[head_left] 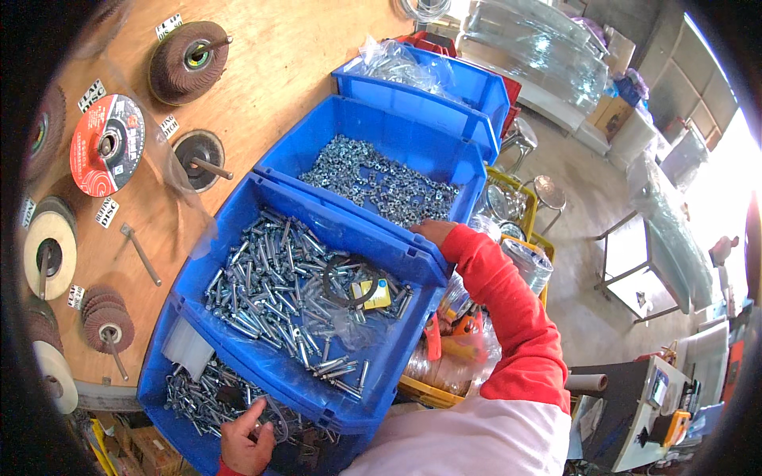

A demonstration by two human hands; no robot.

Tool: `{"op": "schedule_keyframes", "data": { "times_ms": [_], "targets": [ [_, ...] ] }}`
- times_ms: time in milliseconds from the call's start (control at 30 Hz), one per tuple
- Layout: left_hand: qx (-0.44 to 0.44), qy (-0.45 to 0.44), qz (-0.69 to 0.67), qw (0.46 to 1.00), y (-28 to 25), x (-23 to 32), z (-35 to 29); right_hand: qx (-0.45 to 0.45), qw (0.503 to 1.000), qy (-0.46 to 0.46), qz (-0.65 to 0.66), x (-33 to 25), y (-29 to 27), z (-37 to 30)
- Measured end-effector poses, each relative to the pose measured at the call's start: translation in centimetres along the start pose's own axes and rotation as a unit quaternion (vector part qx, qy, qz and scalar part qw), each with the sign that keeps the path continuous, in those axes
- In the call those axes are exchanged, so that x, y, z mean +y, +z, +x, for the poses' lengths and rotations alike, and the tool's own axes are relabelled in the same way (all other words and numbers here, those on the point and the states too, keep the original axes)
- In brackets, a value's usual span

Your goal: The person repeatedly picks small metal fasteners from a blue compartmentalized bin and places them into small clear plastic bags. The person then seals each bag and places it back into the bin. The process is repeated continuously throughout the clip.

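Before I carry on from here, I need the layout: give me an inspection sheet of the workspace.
Surface: wooden board bearing abrasive discs; blue bins beside it.
Parts: loose bolts in two bins, small nuts in another.
Clutter: clear bag, black ring and yellow packet among bolts.
Left hand: over nearest bin, close to its bolts; grip unclear.
Right hand: at the nuts' bin rim; grip unclear.
Cables: nothing certain; pale coil at top, kind unclear.
Surroundings: metal stools, plastic-wrapped goods.
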State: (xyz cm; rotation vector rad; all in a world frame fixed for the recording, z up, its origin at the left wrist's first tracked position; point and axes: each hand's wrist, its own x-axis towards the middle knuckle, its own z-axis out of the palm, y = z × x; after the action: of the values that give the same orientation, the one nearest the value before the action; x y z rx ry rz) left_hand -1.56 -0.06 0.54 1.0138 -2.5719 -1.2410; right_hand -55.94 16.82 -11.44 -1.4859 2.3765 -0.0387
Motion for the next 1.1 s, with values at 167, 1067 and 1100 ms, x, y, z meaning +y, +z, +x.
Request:
{"op": "schedule_keyframes", "data": {
  "times_ms": [167, 1067, 1100],
  "targets": [
    [-0.011, 0.071, 0.068, 0.995, -0.3, 0.4, 0.1, 0.052, 0.996, 0.077, -0.003, 0.9, 1.8, 1.8],
    [-0.010, 0.081, 0.043, 0.996, -0.2, -0.6, 0.4, 0.162, 0.308, -0.159, 0.924, 2.3, 0.7, -1.4],
    [-0.010, 0.060, 0.026, 0.998, -0.2, -0.6, 0.4, 0.156, 0.301, -0.179, 0.924, 2.1, 0.6, -1.4]
  ]
}}
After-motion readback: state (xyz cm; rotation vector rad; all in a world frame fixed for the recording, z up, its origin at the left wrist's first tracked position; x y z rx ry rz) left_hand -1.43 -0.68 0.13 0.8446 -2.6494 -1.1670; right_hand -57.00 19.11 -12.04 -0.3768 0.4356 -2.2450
